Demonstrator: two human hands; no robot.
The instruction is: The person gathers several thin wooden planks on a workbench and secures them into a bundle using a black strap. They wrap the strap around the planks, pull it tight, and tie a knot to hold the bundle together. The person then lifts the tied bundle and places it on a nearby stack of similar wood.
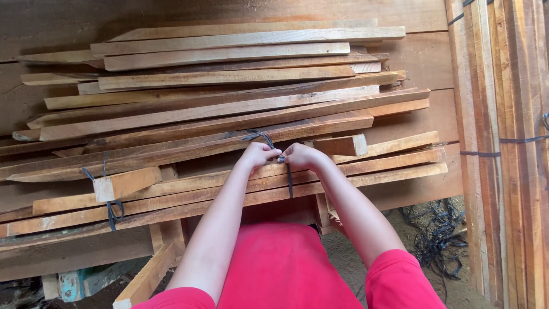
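Centre frame, my left hand (257, 154) and right hand (299, 155) pinch a dark strap (289, 177) over the slats (229, 189). Pull evenly, I judge.

This is a woodworking shop or small timber yard. A loose heap of rough-sawn wooden slats (229, 103) fills the middle of the view, stacked across one another, their faces unfinished and their cut ends pale. Some lie in a bundle tied with dark strapping (114, 212) at the near left. At the right edge, bundled planks (503, 143) stand upright, bound with the same dark bands. Behind the heap runs a wall of plain boards (423, 51). The ground at the near right is a bare dirt floor (354, 257), with a tangle of discarded dark straps (440, 234) on it.
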